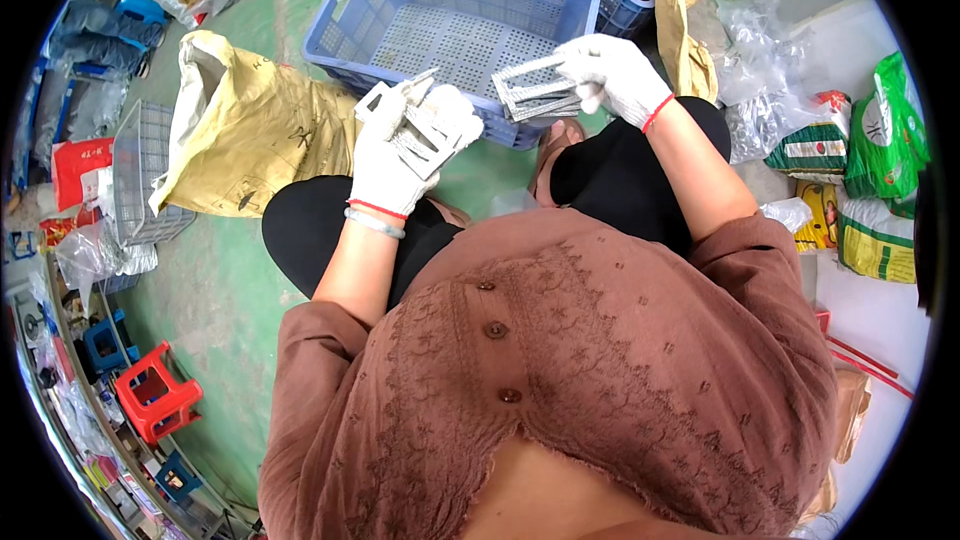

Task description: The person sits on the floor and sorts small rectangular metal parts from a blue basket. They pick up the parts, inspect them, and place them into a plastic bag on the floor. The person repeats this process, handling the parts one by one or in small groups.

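Observation:
My left hand, in a white knitted glove, is closed around several pale grey rectangular frames with open middles. They lie crossed over one another in the palm and fingers. A little to the right, my gloved right hand grips a small stack of similar rectangular frames by their right ends. Both bunches are above the near side of a blue plastic basket with a perforated bottom, apart from each other. The frames' material cannot be told for sure.
Behind, a second blue basket holds several grey frames. A yellow sack and grey crate stand left, with a red stool nearer. Clear plastic bags and green packages lie right. Green floor shows between.

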Demonstrator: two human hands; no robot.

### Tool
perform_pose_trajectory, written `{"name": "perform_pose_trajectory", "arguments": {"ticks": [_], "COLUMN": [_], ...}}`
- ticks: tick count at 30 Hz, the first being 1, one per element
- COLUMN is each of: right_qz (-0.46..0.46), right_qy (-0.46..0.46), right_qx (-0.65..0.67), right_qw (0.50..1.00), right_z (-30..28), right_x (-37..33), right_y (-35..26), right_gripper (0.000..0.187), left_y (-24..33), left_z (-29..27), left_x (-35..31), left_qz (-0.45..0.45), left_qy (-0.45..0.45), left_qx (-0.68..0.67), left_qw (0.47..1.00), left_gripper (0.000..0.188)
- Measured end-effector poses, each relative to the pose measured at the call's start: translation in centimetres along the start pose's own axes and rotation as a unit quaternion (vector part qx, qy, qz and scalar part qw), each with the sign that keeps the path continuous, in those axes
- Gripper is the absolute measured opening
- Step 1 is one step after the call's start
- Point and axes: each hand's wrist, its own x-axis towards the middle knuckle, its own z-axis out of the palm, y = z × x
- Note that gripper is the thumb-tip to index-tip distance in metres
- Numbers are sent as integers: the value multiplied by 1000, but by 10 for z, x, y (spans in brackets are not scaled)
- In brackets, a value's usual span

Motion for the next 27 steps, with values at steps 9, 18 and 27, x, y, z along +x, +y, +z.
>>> {"name": "perform_pose_trajectory", "arguments": {"ticks": [9, 18, 27], "right_qz": [94, -92, -268], "right_qy": [-7, -57, -84], "right_qx": [-42, 14, -162], "right_qw": [995, 994, 946], "right_z": [-13, 11, 15], "right_x": [12, -8, -14], "right_y": [18, 1, -15], "right_gripper": [18, 29, 35], "left_y": [-24, -23, -10], "left_z": [-8, 1, 14], "left_x": [28, 22, 18], "left_qz": [-100, -101, -78], "left_qy": [40, 11, -34], "left_qx": [8, 21, 33], "left_qw": [994, 995, 996], "left_gripper": [34, 42, 59]}}
